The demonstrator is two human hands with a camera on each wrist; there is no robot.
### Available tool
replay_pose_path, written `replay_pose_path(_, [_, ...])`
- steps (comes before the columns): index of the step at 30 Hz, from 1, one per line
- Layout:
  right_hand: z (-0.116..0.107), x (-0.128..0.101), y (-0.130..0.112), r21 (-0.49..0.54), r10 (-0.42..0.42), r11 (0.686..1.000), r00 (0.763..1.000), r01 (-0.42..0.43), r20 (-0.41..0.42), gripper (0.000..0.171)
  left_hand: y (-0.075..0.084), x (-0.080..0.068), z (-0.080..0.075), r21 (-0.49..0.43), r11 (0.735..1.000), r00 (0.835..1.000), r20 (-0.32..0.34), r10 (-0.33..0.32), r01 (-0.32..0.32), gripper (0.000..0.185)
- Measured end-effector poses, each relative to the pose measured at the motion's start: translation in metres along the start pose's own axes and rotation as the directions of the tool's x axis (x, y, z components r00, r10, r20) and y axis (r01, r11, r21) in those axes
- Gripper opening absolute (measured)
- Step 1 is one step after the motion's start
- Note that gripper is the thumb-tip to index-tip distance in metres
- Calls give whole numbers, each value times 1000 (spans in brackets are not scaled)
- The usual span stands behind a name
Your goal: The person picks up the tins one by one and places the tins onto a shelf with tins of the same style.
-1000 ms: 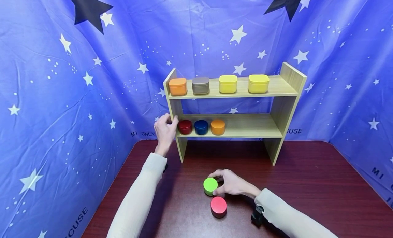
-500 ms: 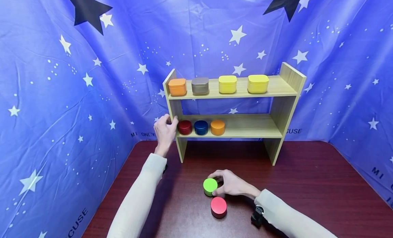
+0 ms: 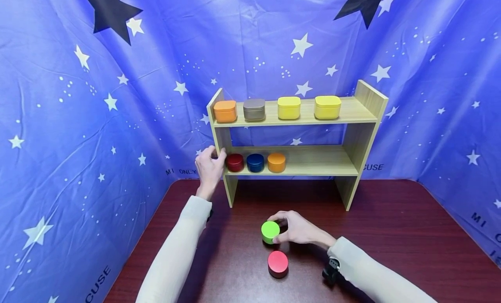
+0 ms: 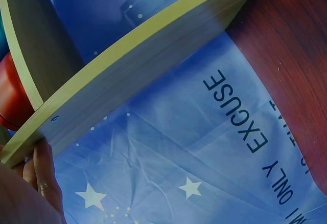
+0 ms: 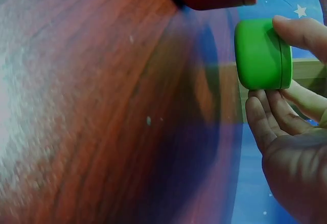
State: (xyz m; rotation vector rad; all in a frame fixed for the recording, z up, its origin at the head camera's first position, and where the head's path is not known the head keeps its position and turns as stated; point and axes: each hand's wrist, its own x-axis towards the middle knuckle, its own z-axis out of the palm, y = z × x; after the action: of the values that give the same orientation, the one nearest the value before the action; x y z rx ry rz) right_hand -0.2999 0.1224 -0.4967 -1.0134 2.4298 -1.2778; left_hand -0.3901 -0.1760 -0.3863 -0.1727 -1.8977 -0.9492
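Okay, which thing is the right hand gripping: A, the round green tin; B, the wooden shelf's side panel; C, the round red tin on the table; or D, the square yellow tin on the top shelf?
A: the right hand curls its fingers round the round green tin.

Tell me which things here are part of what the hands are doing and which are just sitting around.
In hand:
green tin, in the right hand grip
wooden shelf, side panel held by the left hand

Lying about:
pink tin on the table
three round tins, lower shelf
four square tins, top shelf
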Motion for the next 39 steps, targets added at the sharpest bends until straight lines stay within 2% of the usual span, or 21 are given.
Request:
replay_pose_path(4, [-6,-1,-2,-2,8,1000,1000,-8,-11,52,1,1,-1,7,1000,1000,23,-21,21,41])
replay_pose_path(12, [-23,-2,-11,-45,15,999,999,-16,-41,53,0,0,1,-2,1000,1000,-19,17,-17,40])
replay_pose_path(23, [-50,-3,-25,-103,-24,995,995,14,-97,53,1,0,0,5,1000,1000,-9,-6,6,39])
replay_pose_path(39, [-102,-6,-54,-120,-13,993,984,-8,-176,55,-2,-1,1,3,1000,1000,-21,9,-9,38])
